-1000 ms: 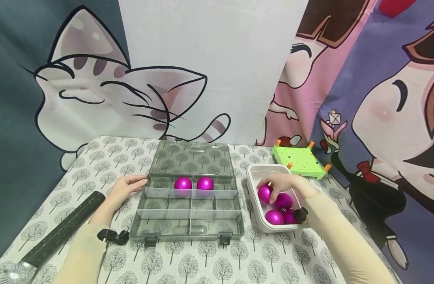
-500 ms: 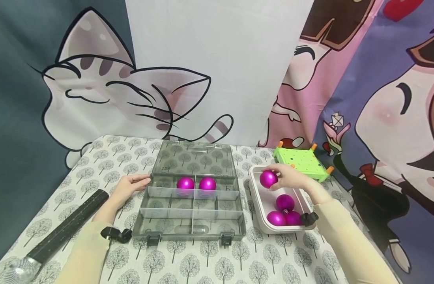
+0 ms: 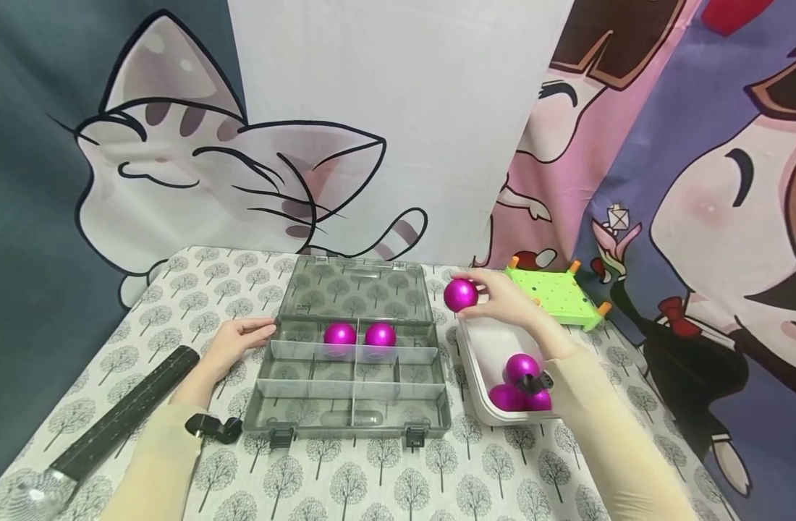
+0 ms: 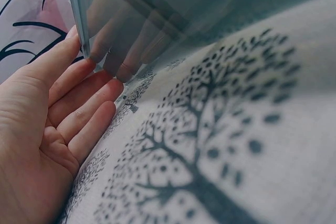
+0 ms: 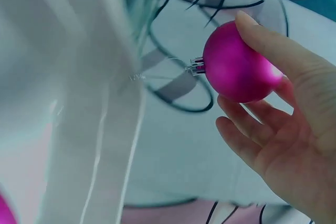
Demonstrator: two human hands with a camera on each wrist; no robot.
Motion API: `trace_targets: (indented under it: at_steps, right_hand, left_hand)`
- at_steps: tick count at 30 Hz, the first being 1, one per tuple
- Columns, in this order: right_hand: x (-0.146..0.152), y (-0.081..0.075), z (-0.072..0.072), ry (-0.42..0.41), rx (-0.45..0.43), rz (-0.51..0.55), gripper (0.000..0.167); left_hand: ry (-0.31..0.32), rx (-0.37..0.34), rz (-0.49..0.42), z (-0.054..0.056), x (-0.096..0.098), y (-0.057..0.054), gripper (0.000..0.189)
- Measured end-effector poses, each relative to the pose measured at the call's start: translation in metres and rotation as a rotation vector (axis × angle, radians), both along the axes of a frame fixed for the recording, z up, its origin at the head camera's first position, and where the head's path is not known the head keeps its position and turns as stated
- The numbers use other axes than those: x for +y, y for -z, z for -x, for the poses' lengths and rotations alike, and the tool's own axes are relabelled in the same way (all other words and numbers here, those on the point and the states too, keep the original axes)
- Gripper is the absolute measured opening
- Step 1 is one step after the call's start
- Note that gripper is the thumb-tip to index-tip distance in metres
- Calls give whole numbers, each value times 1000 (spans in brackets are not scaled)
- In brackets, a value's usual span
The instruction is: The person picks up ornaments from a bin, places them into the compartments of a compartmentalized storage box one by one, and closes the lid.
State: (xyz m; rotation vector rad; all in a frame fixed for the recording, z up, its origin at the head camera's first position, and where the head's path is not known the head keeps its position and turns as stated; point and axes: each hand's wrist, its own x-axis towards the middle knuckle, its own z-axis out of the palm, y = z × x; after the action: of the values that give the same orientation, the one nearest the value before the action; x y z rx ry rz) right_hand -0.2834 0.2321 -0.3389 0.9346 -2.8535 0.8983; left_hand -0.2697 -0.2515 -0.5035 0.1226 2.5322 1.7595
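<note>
My right hand [image 3: 498, 298] holds a magenta Christmas ball [image 3: 460, 295] between thumb and fingers, above the far left corner of a white plastic tub [image 3: 474, 383]. In the right wrist view the ball [image 5: 239, 64] shows its silver cap. Several more magenta balls [image 3: 522, 367] lie in the tub. A clear grey compartment box [image 3: 346, 430] stands with its lid [image 3: 359, 289] laid back. Two balls [image 3: 340, 337] sit in its far row, in separate compartments. My left hand [image 3: 231, 351] touches the box's left side with fairly straight fingers; in the left wrist view its fingertips [image 4: 113, 85] meet the edge.
A lime-green toy table [image 3: 554, 293] with orange legs lies behind the tub. A dark tube-shaped object [image 3: 124, 412] with a clear end lies at the left. Tree-patterned cloth [image 3: 346, 492] covers the table, and cartoon curtains [image 3: 196, 145] hang behind it.
My right hand has lifted one magenta ball out of the tub and moved it up and to the left, past the rim. The left hand stays at the box.
</note>
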Motion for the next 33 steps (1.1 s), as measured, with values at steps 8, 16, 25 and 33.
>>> trace_targets:
  at_steps: [8,16,25,33]
  right_hand:
    - [-58,-12,8,-31,-2,86,71]
    - [-113,-19,7,-62,-16,166,74]
    - [-166,-9,1,-109,-14,263,74]
    - [-201,12,-10,-146,-54,284,75]
  left_hand:
    - [-2,5,-16,-1,-1,-2,52]
    - [2,-3,-35,-1,0,-1,52]
    - [5,17,-40,0,0,0,50]
    - [3,25,-72,0,0,2,49]
